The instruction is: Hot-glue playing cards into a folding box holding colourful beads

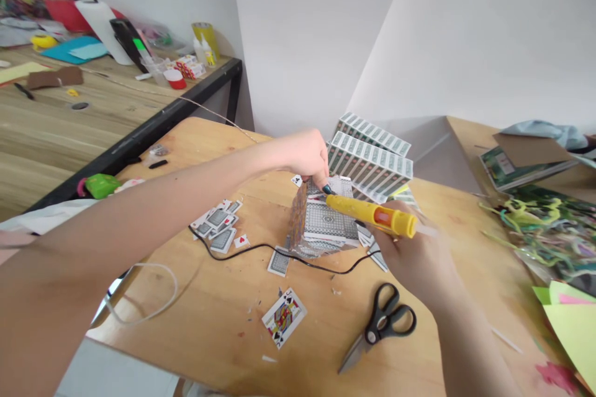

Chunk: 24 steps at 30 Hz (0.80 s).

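Observation:
My right hand (pixel 410 254) is wrapped round a yellow glue gun (pixel 361 211), whose dark nozzle points left over a box-like stack of playing cards (pixel 328 220). My left hand (pixel 310 155) reaches across from the left with curled fingers. One dark-nailed fingertip rests on the top of the stack by the nozzle; whether the fingers pinch a card there is hidden. Patterned grey card backs cover the stack's top, and its left side looks brownish and layered. Loose playing cards (pixel 218 223) lie to the left. A jack card (pixel 284 316) lies face up in front.
Black-handled scissors (pixel 379 325) lie at the front right. A black cord (pixel 261 248) crosses the table before the stack. Rows of card boxes (pixel 372 158) stand behind it. Tangled yarn-like strands (pixel 554 236) lie at right; a side table (pixel 153 111) stands at left.

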Tool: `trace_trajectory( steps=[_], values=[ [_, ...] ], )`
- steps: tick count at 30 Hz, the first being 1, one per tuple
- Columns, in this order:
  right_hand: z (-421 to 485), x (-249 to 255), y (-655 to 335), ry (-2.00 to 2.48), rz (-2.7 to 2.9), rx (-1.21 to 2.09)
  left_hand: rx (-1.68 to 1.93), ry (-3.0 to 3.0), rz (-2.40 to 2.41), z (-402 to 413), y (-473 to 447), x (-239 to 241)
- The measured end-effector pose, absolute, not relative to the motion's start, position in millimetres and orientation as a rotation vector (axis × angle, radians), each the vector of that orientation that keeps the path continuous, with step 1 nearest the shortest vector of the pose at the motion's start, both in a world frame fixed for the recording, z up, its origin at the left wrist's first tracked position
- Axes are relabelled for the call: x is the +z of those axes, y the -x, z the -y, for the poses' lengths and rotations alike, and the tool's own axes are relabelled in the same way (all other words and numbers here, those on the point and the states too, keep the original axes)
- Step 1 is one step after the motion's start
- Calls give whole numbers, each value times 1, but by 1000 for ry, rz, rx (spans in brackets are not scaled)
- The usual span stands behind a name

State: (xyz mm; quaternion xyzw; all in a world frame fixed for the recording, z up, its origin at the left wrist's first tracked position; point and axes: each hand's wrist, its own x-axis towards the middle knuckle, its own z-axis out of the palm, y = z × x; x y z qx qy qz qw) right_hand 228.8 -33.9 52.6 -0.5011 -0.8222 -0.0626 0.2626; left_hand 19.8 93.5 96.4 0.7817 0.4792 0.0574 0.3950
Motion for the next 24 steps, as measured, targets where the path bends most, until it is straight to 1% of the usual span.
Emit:
trace_trajectory(
  steps=[6, 12, 24],
  values=[
    [36, 50, -230, 1358, 2215, -196, 173, -2006, -1255, -92, -20, 96],
    [39, 49, -234, 1468, 2185, -153, 210, -1979, -1222, -93, -19, 91],
    [37, 44, -236, 1465, 2145, -210, 207, -1991, -1248, -92, -22, 90]
  ],
)
